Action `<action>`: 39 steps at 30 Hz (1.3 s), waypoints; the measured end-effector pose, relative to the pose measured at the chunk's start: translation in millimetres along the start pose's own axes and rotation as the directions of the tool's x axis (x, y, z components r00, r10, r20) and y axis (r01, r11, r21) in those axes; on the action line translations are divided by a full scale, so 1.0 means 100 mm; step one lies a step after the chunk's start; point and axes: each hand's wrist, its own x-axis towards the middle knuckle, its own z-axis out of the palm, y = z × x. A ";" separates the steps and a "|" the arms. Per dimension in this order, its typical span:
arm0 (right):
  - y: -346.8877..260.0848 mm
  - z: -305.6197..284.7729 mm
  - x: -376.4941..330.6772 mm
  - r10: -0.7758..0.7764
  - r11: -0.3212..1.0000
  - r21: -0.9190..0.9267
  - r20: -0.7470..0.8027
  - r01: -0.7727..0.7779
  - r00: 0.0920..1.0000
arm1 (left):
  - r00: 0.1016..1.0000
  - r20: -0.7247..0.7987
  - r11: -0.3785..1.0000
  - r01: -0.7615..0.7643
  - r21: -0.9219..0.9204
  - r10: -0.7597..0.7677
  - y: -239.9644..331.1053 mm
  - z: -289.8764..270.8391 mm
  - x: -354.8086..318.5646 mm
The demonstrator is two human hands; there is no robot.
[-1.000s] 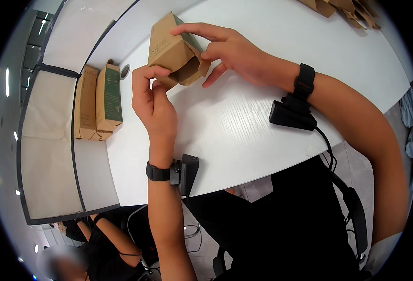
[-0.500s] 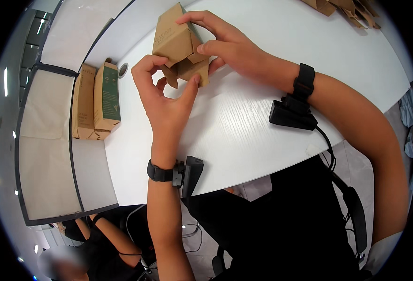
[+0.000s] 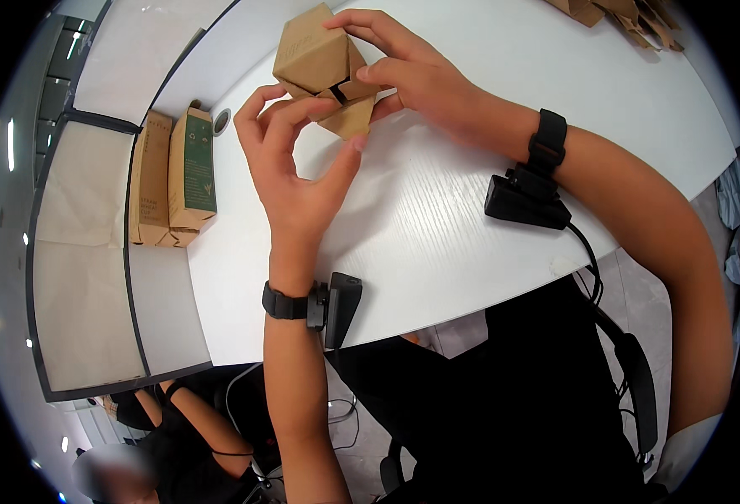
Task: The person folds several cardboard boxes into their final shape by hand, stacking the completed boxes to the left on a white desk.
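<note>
Cardboard box [image 3: 313, 52] at the far side of the white table [image 3: 437, 244]

I have the box over the table's far part, left of its middle, tilted, with one end turned toward the table's near edge. From my view I cannot tell whether any of it rests on the table. At that end a flap [image 3: 351, 119] hangs loose, and a narrow dark gap shows above it.

My right hand [image 3: 416, 77] grips the box from the side nearer the table's right: fingertips on top, thumb on the near end, another finger low beside the flap. My left hand [image 3: 299, 164] comes over the table's left part, fingers bent and thumb spread well away from them. Its index finger touches the near end of the box, and the thumb tip is just beside the flap's lower edge; I cannot tell whether the hand is pinching anything.

At the table's left, a brown box [image 3: 151, 185] and a green-sided box [image 3: 194, 172] stand side by side against the partition [image 3: 84, 185]. Near them is a round hole [image 3: 222, 123] in the table. At the table's far right lies some folded brown cardboard [image 3: 630, 18]. Beyond the table's near left corner I see another person [image 3: 198, 445] in dark clothing.
</note>
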 end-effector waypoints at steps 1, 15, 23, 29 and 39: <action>0.02 0.00 0.01 -0.005 1.000 0.013 -0.007 0.005 1.000 | 1.000 0.001 1.000 0.002 0.002 -0.002 0.01 -0.01 0.00; 0.01 0.17 -0.08 -0.028 0.998 -0.051 0.070 0.032 0.997 | 0.943 -0.269 0.980 0.198 -0.014 -0.194 0.02 0.06 -0.03; 0.01 0.20 -0.09 -0.022 0.997 -0.071 0.062 0.026 0.998 | 0.924 -0.317 0.973 0.231 0.018 -0.214 0.06 0.07 -0.02; -0.03 0.07 -0.09 0.055 0.996 -0.079 0.077 -0.049 0.996 | 0.955 -0.272 0.989 0.084 -0.124 -0.115 0.07 0.15 0.03; 0.01 0.12 -0.07 0.143 0.978 -0.173 0.152 -0.116 0.978 | 0.780 -0.416 0.790 0.579 0.200 -0.467 -0.40 -0.08 0.03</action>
